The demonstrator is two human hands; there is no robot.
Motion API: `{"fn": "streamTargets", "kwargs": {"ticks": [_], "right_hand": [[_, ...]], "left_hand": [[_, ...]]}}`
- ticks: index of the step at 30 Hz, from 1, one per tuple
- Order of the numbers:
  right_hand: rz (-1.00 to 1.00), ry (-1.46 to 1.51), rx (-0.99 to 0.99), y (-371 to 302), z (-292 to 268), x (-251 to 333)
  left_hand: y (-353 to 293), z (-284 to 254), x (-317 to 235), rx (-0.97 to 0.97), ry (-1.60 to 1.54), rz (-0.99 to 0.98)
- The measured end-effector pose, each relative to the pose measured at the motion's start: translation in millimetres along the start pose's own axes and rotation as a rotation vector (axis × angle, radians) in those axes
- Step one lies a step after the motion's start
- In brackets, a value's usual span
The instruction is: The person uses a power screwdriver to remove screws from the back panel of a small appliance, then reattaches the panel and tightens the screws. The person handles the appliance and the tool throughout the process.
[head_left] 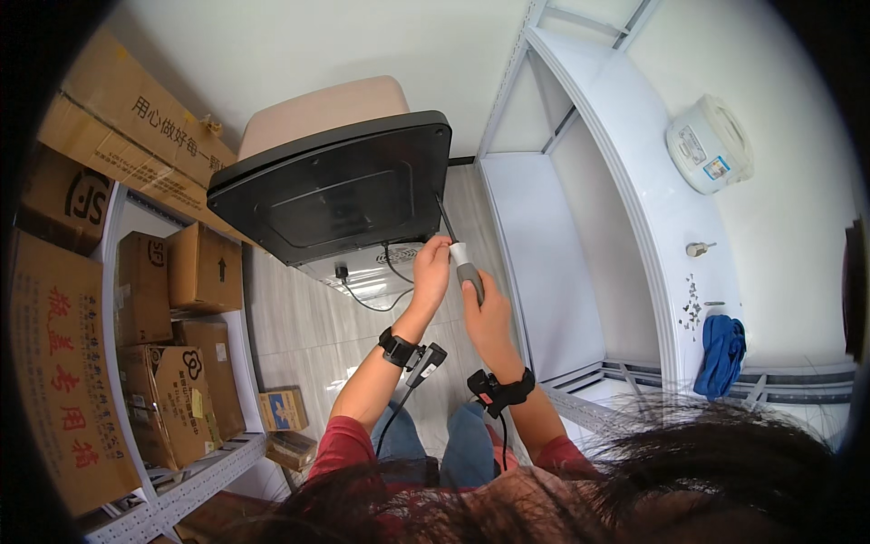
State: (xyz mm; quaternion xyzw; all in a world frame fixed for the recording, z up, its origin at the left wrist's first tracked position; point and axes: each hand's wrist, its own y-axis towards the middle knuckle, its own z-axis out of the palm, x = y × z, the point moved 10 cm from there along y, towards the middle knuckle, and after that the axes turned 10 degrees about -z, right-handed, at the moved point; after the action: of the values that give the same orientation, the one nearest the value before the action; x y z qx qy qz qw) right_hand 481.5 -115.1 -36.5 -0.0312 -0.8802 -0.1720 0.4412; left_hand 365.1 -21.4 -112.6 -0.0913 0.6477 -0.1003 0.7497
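My right hand (488, 313) is closed round the grey handle of a long screwdriver (467, 271), just below its white collar. The fingers of my left hand (432, 270) pinch near the base of the shaft, at the collar. From there the dark shaft runs up to the right edge of a black panel (344, 195); whether its tip sits in a screw is too small to tell. The panel is tilted toward me, with a pinkish box-shaped part (322, 109) behind it. Below is a light metal body (362, 272) with a round vent and a black plug (342, 272) on a cable.
Cardboard boxes (204, 267) fill a metal shelf on the left, and small cartons (284, 410) lie on the floor. To the right, a white shelf (625, 118) bears a rice cooker (710, 145), a small metal fitting (700, 248), scattered screws (691, 304) and a blue cloth bundle (722, 356).
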Motion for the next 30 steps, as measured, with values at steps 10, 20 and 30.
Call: {"fn": "streamTargets", "kwargs": {"ticks": [10,20,30], "right_hand": [[-0.075,-0.328,0.061,9,-6,40],[-0.156,-0.400,0.035,28,-16,65],[0.162,0.111,0.214,22,-14,25]], "left_hand": [[-8,4,-3,0.164,0.034,-0.202],[-8,30,-4,0.280,-0.244,-0.391],[-15,36,-4,0.228,-0.449,-0.458]]}}
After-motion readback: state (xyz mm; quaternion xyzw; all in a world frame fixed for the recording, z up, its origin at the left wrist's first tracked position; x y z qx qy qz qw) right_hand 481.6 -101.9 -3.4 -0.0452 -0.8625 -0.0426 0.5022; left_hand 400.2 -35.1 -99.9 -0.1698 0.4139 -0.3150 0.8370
